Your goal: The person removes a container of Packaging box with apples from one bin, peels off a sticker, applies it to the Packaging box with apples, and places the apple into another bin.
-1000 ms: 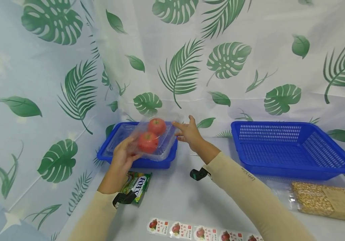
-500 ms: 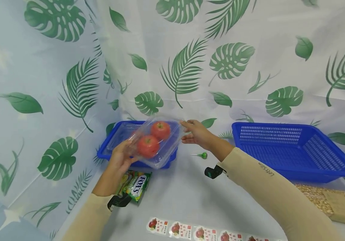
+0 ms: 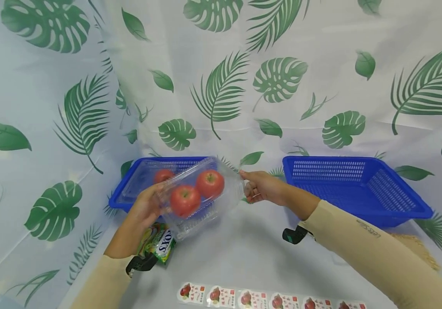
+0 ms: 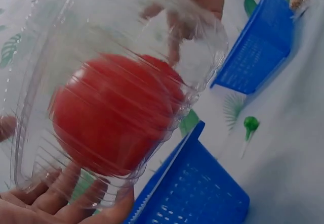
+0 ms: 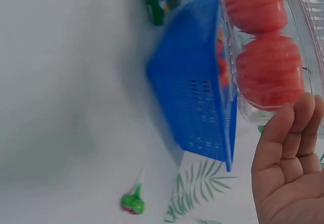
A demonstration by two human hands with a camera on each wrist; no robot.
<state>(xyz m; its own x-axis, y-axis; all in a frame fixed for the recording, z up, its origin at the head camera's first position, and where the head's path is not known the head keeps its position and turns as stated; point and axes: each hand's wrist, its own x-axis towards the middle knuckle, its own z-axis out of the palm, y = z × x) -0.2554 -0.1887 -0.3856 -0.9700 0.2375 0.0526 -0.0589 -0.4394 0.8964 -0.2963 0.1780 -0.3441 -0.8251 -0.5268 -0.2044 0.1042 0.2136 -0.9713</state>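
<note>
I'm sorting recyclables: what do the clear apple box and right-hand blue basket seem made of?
Clear box: probably thin, glossy plastic; see-through, ribbed, with highlights.
Blue basket: likely moulded plastic, satin-looking, given its even colour and slotted walls.

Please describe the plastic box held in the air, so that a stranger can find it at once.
Find the left blue basket in the head view. Overlapping its right end, a clear plastic box tilts between left hand and right hand. Unlike the clear container in the basket, it is held up and shows two red apples.
</note>
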